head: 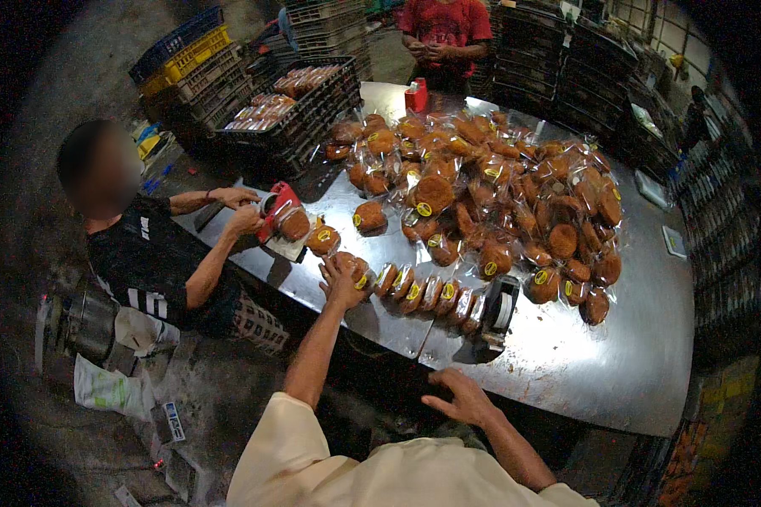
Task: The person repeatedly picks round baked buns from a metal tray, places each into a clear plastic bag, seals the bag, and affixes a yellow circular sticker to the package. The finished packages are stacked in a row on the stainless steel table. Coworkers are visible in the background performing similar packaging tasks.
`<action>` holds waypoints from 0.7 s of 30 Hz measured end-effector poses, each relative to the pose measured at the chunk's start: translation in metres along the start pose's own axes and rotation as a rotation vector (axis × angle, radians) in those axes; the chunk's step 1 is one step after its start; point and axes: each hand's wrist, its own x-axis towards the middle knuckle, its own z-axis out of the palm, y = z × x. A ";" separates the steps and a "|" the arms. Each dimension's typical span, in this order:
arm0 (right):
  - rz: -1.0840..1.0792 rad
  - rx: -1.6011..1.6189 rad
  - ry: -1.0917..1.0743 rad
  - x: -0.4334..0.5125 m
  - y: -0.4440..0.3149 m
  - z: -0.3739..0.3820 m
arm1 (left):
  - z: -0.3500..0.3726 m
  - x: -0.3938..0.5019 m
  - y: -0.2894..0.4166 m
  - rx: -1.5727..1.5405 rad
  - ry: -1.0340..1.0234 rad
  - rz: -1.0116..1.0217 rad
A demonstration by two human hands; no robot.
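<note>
My left hand (342,283) reaches across the metal table's near edge and has its fingers on a clear-wrapped brown bun (351,261) with a yellow sticker. Just beyond lies another wrapped bun (323,240). From my left hand, a row of wrapped buns (430,294) stands on edge, leading right to a black tape dispenser (500,309). My right hand (460,396) is empty at the table's near edge, fingers apart. On the left, a co-worker's hands (244,212) are at a red tape dispenser (282,201), with a wrapped bun (292,223) beside it.
A large heap of wrapped buns (434,194) covers the middle of the metal table (634,355). Another red dispenser (416,96) stands at the far edge, before a person in a red shirt (445,28). A black crate (317,108) holds packed goods at the back left.
</note>
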 end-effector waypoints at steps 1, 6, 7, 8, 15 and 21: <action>0.074 0.043 -0.030 -0.011 0.007 -0.005 | 0.008 0.005 -0.001 -0.052 0.049 0.025; 0.383 0.183 0.009 -0.052 0.035 -0.036 | 0.006 0.046 -0.032 -0.554 -0.097 0.359; 0.385 0.228 0.041 -0.054 0.041 -0.045 | 0.005 0.051 -0.032 -0.736 -0.298 0.204; 0.427 0.250 0.048 -0.059 0.046 -0.053 | 0.005 0.054 -0.029 -0.770 -0.364 0.237; 0.177 0.275 0.378 0.000 0.098 -0.139 | 0.004 0.031 0.020 -0.485 -0.082 0.157; 0.307 -0.282 0.490 0.135 0.186 -0.202 | -0.008 0.030 0.022 -0.501 -0.119 0.027</action>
